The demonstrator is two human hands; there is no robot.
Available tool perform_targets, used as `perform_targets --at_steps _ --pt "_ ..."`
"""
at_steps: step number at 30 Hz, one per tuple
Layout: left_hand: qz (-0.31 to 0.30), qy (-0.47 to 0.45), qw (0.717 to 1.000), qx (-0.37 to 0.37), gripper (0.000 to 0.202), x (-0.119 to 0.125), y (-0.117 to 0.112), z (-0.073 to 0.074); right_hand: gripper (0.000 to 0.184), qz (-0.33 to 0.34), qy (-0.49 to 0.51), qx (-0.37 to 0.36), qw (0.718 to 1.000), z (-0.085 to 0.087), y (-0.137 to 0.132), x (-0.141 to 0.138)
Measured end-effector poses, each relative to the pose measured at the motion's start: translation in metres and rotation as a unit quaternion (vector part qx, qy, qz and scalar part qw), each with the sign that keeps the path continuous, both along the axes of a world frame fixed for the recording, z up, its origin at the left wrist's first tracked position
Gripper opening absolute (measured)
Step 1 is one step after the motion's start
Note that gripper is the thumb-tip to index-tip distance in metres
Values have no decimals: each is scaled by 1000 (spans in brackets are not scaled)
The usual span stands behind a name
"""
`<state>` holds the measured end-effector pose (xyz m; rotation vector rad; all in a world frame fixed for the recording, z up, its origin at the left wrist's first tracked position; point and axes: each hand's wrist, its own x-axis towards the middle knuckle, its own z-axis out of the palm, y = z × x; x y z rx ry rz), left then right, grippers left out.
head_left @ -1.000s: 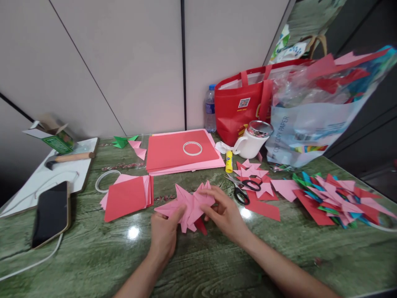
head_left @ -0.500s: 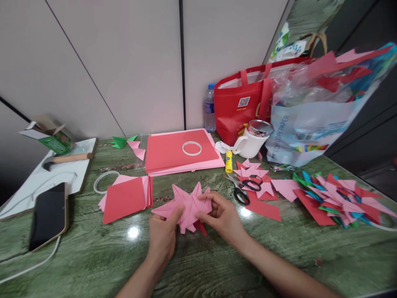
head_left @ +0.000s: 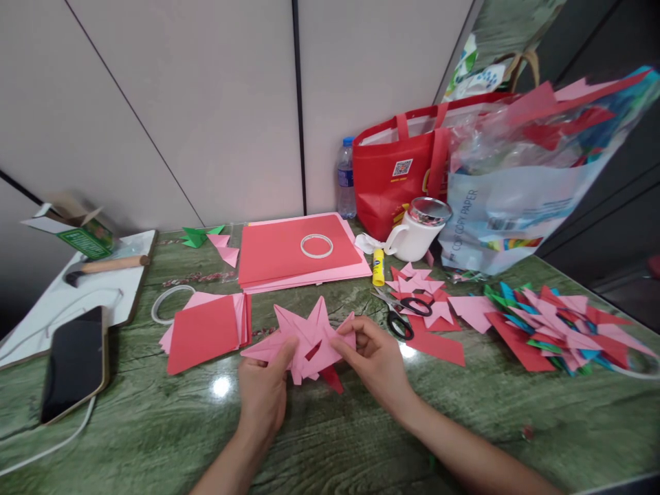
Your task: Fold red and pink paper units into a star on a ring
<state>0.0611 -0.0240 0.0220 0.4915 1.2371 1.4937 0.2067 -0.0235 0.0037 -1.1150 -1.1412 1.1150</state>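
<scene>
I hold a pink folded paper star [head_left: 308, 338] just above the green table [head_left: 361, 440] in front of me. My left hand [head_left: 262, 395] pinches its lower left part, thumb on top. My right hand [head_left: 374, 361] grips its right edge with curled fingers. A red point pokes out under the star. A stack of small red and pink square sheets [head_left: 206, 330] lies just left of it. Scissors [head_left: 402, 313] lie to the right of my right hand.
Large red and pink sheets with a tape ring [head_left: 316, 245] lie behind. A glue stick [head_left: 379, 267], white mug [head_left: 420, 230], water bottle [head_left: 346, 179], red bag [head_left: 399, 172] and plastic bag [head_left: 515, 185] stand at the back right. Folded paper pieces [head_left: 557, 330] pile at right. A phone [head_left: 75, 364] lies left.
The star has shifted slightly left and turned a little in my hands; a small gap now shows in its middle. Both hands keep their hold.
</scene>
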Motion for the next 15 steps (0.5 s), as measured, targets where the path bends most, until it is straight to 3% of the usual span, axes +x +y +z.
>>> perform_targets --at_steps 6,8,11,15 --pt "-13 -2 1000 0 25 1 -1 1 58 6 112 -70 991 4 0 -4" --pt "-19 -1 1000 0 24 1 -1 0 54 29 106 -82 991 5 1 -4" --pt "-22 3 1000 3 23 0 -2 -1 30 59 76 -90 991 6 2 -2" --pt "-17 5 1000 0 22 0 -2 -2 31 70 101 -122 985 8 2 0"
